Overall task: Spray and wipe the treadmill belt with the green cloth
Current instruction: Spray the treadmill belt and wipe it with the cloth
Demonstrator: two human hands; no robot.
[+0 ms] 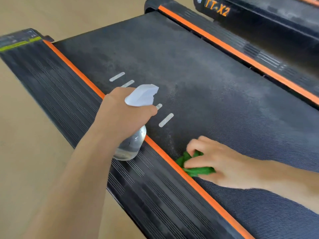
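1. The left hand (120, 112) is gripping one clear plastic spray bottle (131, 145) by its neck, fingers curling round it just under the white trigger head (141, 95); the forefinger is lying forward below the nozzle; the bottle is hanging tilted over the left side rail, its rounded base above the ribbed plastic, and whether it is touching the rail cannot be told.
2. The right hand (217, 163) is lying on the belt with its fingers bent, bunching one crumpled green cloth (195, 164) beneath them; the cloth is sitting on the belt right against the near orange strip.
3. The dark textured treadmill belt (207, 75) is running diagonally from lower right to upper left; four short white dash marks are showing on it near the bottle, two beyond the trigger head (117, 76) and two beside the left forefinger (166, 120), one of them half hidden.
4. Two orange trim strips are edging the belt, one on the left (74, 68) and one on the right (241, 54); outside each is lying a black ribbed side rail (51, 80).
5. A second black machine lettered "TT-X2" in orange (217, 7) is standing just beyond the right rail; a beige floor (25, 152) is showing to the left.
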